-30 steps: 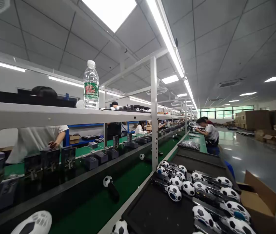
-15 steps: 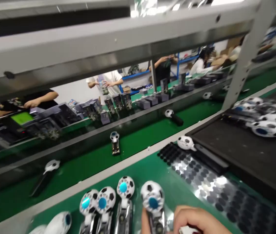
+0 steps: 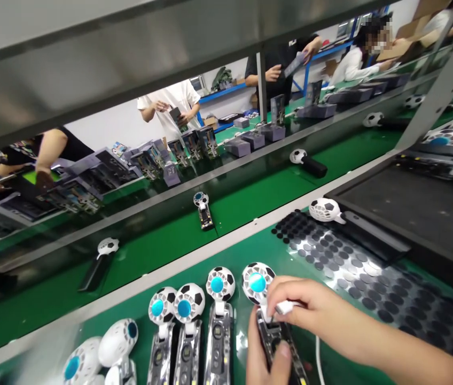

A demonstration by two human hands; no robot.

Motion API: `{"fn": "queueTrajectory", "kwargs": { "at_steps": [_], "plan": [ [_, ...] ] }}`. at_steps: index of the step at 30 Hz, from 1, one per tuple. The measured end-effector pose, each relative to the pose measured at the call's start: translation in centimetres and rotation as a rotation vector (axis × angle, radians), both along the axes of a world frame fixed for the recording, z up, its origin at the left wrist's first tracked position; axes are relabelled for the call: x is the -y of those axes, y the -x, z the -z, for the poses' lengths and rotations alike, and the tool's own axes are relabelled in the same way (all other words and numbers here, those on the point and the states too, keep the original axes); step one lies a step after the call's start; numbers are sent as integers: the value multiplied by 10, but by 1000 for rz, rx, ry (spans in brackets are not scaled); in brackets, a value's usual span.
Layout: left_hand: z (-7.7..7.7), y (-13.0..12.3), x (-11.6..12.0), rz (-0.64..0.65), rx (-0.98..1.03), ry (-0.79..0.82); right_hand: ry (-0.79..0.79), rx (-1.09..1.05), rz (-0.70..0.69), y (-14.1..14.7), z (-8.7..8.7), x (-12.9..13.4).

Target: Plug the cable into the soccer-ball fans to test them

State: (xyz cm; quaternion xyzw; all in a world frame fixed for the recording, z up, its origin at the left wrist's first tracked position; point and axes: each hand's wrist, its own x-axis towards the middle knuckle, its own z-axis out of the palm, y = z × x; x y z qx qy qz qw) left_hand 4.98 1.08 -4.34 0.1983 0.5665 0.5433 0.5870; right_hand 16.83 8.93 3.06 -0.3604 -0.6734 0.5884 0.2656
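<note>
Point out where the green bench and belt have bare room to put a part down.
Bare green mat lies between the row of football-headed fans and the pale belt rail, left of the sheet of black dots. The belt is open between the open fan and the black-handled fan. It is crowded around the right hand and left hand.
</note>
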Motion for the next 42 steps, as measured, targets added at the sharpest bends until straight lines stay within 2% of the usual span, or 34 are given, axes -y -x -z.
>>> {"fn": "queueTrajectory", "kwargs": {
  "at_steps": [3,5,7,11,15,20,26,32,38,42],
  "plan": [
    [-2,2,-1,-133,243,33,-8,108,30,-6,7,6],
    [-6,3,-2,-222,312,10,-42,176,27,-8,10,10],
    [-9,4,-1,-260,351,0,-101,222,9,-8,11,14],
    [-12,7,2,-250,371,10,-218,264,-34,-6,10,22],
    [-15,11,4,-173,321,-6,-297,293,-52,-3,10,25],
    [-20,10,6,-213,329,24,-353,297,-68,-1,13,26],
    [-29,8,7,-180,334,11,-359,311,-23,1,15,28],
    [-26,9,5,-244,344,73,-228,270,37,4,14,30],
    [-30,8,4,-281,332,127,-278,237,44,3,17,34],
    [-29,9,6,-253,347,102,-307,232,30,2,20,36]
  ]
}}
